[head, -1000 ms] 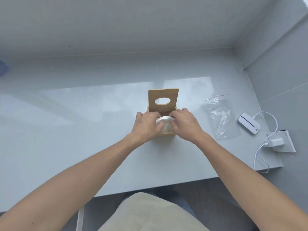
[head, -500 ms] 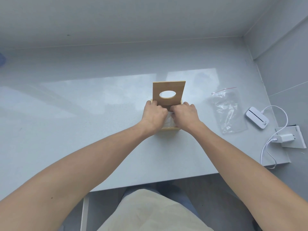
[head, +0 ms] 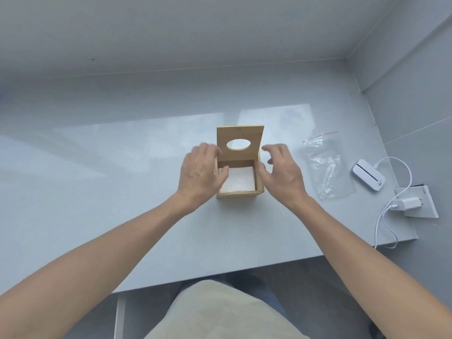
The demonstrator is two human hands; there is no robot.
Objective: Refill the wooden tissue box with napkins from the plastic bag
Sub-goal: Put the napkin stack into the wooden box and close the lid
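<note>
Both hands have lifted off the napkins and spread apart, empty.

Left hand [head: 200, 174] hovers with fingers loose over the left wall of the wooden tissue box [head: 239, 193]; right hand [head: 281, 174] hangs open just beside its right wall. White napkins [head: 238, 179] lie flat inside, under the upright lid [head: 239, 143]. On the grey surface [head: 122, 192], the plastic bag [head: 326, 167] lies to the right, then a white device [head: 368, 174] and charger [head: 407, 204].

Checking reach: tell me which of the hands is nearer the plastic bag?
Right. The right hand hovers between the wooden box and the plastic bag; the left hand is beyond the box.
</note>
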